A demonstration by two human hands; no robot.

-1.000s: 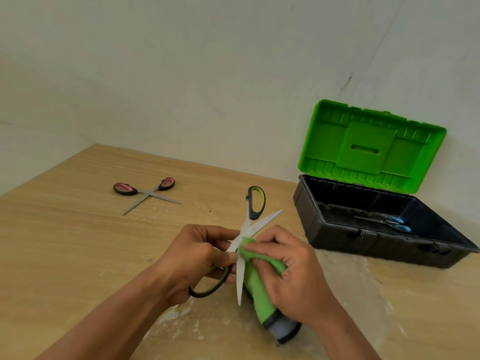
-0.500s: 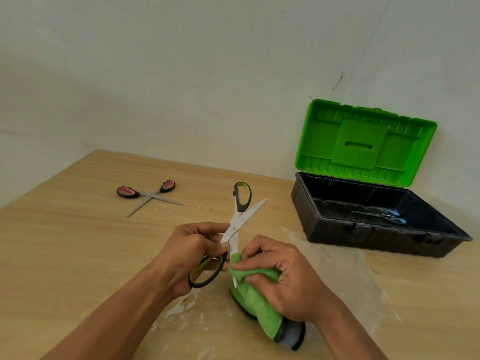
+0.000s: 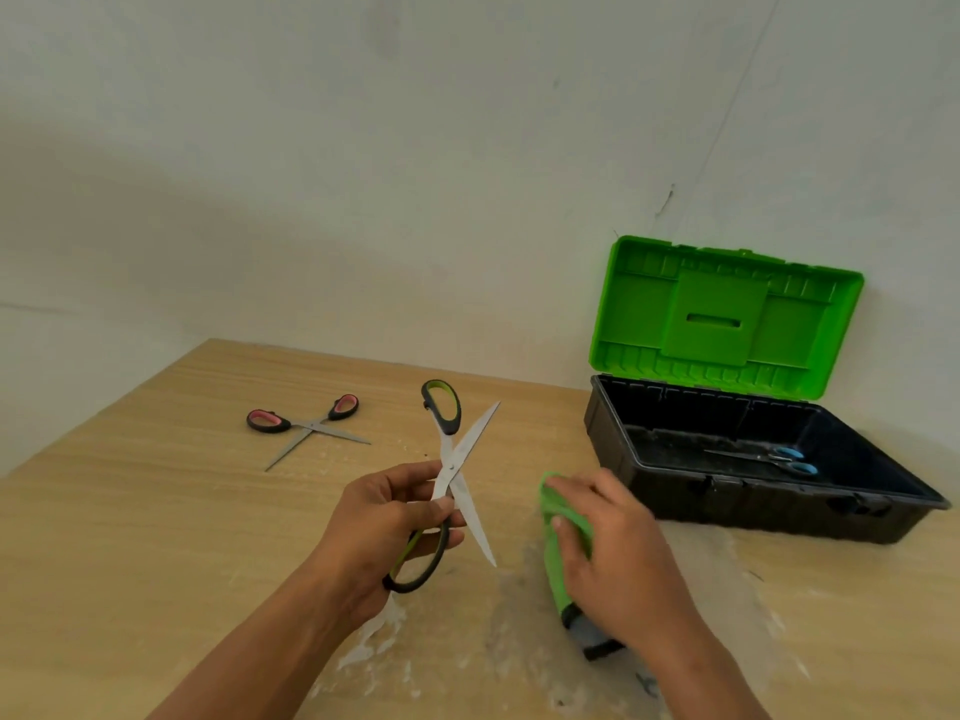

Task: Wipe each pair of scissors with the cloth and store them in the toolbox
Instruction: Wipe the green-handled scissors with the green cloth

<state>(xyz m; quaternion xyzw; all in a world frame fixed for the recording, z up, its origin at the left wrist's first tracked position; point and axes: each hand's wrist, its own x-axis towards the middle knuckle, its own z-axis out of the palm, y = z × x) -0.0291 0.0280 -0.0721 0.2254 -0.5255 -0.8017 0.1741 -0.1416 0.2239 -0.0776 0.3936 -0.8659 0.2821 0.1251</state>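
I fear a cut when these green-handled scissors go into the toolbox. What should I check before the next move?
1. Left hand holds the green-handled scissors: ok.
2. Blades closed: not ok, they stand spread.
3. Cloth, in right hand, apart from the blades: ok.
4. Toolbox lid open: ok.
5. Free floor beside blue scissors in toolbox: ok.
6. Blades wiped clean: cannot tell.

Wooden table [image 3: 156,511] — pale wall [image 3: 363,174]

3 prs scissors [image 3: 451,467] [image 3: 311,424] [image 3: 769,457], 1 cloth [image 3: 557,574], 1 toolbox [image 3: 727,506], 2 hands [image 3: 384,517] [image 3: 613,553].
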